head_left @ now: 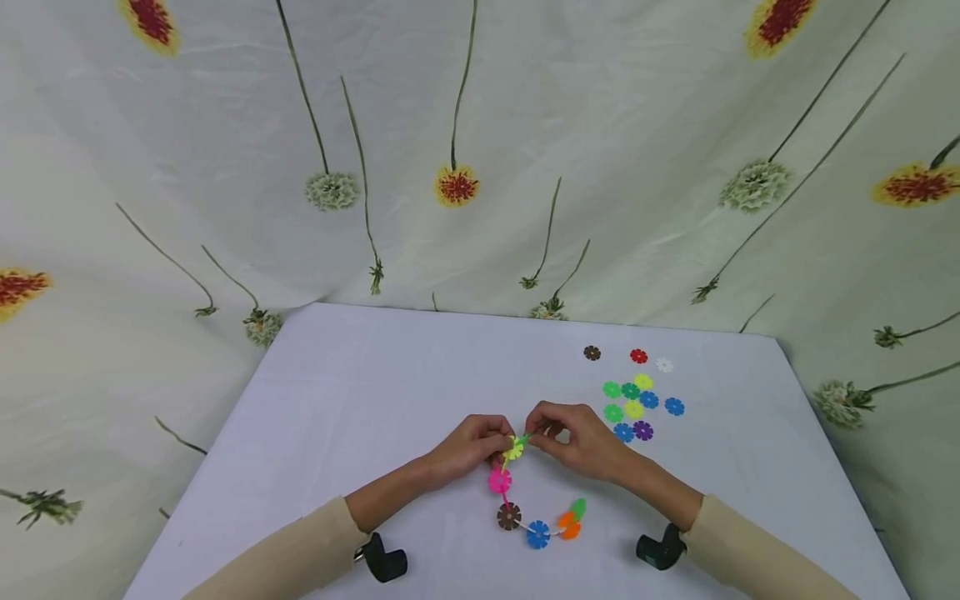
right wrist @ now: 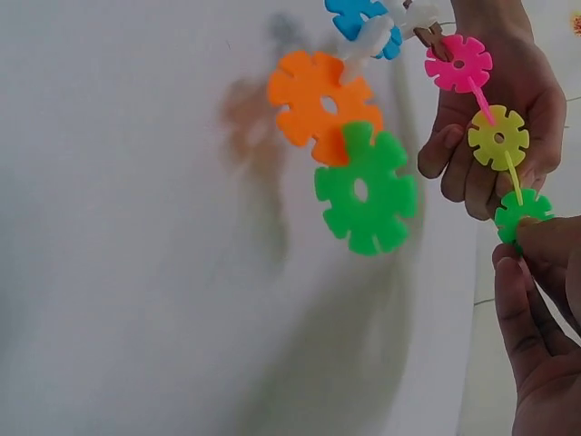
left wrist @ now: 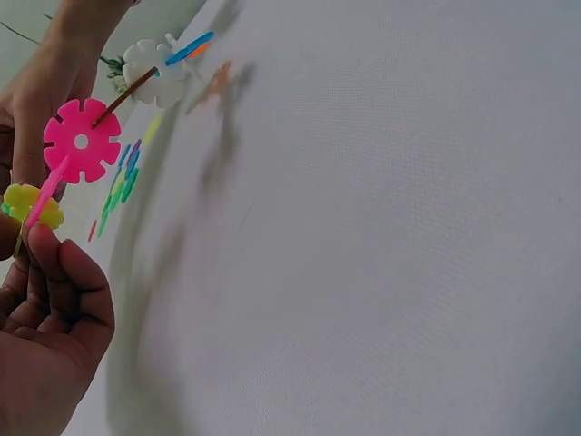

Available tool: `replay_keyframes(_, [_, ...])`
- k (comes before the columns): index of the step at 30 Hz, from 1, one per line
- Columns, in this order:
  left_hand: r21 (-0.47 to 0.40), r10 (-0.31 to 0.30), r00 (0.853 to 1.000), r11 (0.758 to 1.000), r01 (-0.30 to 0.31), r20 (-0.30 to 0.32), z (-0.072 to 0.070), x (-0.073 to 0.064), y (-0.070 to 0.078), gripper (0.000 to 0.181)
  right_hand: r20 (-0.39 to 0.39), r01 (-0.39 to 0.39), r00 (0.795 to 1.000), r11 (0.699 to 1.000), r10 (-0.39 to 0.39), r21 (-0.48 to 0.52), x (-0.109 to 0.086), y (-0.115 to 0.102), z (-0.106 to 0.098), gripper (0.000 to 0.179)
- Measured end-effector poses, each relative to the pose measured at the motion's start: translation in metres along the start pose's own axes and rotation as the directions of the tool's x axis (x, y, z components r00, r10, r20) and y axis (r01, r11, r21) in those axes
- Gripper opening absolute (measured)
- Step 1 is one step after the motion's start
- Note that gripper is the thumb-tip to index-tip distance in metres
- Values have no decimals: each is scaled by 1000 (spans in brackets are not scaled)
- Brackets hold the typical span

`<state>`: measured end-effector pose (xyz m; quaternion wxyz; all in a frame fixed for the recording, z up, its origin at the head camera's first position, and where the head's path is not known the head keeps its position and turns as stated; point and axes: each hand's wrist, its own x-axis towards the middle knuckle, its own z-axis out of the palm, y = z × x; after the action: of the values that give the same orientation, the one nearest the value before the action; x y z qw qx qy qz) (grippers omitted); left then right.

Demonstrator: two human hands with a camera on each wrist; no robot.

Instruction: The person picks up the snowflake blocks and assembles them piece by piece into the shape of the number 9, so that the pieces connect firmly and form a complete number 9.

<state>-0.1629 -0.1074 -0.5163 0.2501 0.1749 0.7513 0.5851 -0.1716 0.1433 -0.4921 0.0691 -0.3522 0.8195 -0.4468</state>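
Observation:
A chain of slotted plastic flower discs hangs in a curve from both hands over the white table. My left hand (head_left: 467, 448) pinches a yellow flower disc (right wrist: 498, 139) near the chain's upper end. Just to its right, my right hand (head_left: 579, 439) holds a green flower disc (right wrist: 515, 213) between thumb and fingers, and this disc meets the yellow one at its edge. Below the yellow come a pink disc (head_left: 499, 481), a brown disc (head_left: 508, 517) and a blue disc (head_left: 537, 535), with white ones between. An orange disc (right wrist: 300, 91) and another green disc (right wrist: 386, 200) form the far end.
Loose flower discs lie beyond the right hand, among them a brown one (head_left: 592, 353), a red one (head_left: 638, 356), a white one (head_left: 664, 365) and a purple one (head_left: 642, 430). A flower-print cloth (head_left: 637, 108) hangs behind the table (head_left: 390, 358).

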Motion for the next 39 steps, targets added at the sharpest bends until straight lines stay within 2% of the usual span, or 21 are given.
replay_keyframes(8, [3, -9, 1000, 1000, 9, -22, -4, 0, -1, 21, -34, -44, 999, 999, 43, -29, -6, 6, -8, 26])
replay_keyframes(14, [3, -29, 999, 1000, 29, -37, -7, -2, -1, 20, -60, -154, 987, 983, 149, -99, -16, 23, -24, 26])
replay_keyframes(18, [-4, -23, 999, 1000, 23, -36, -8, -4, -2, 20, -69, -226, 974, 957, 216, -181, -26, 34, -37, 29])
replay_keyframes(21, [-9, -20, 999, 1000, 20, -32, -9, -4, -3, 20, -64, -266, 964, 926, 258, -267, -35, 41, -45, 33])
replay_keyframes(25, [-7, -19, 999, 1000, 19, -33, -10, -4, -3, 21, -53, -298, 952, 873, 301, -387, -43, 47, -51, 32])
replay_keyframes(28, [-8, -16, 999, 1000, 16, -33, -10, -5, -3, 21, -49, -306, 948, 851, 316, -427, -43, 49, -51, 26])
replay_keyframes(33, [-11, -12, 999, 1000, 11, -31, -10, -4, -3, 21, -44, -306, 947, 851, 319, -427, -40, 50, -51, 25])
replay_keyframes(39, [-20, -24, 999, 1000, 23, -36, -9, -3, -4, 21, -45, -307, 948, 871, 314, -384, -39, 50, -49, 24])
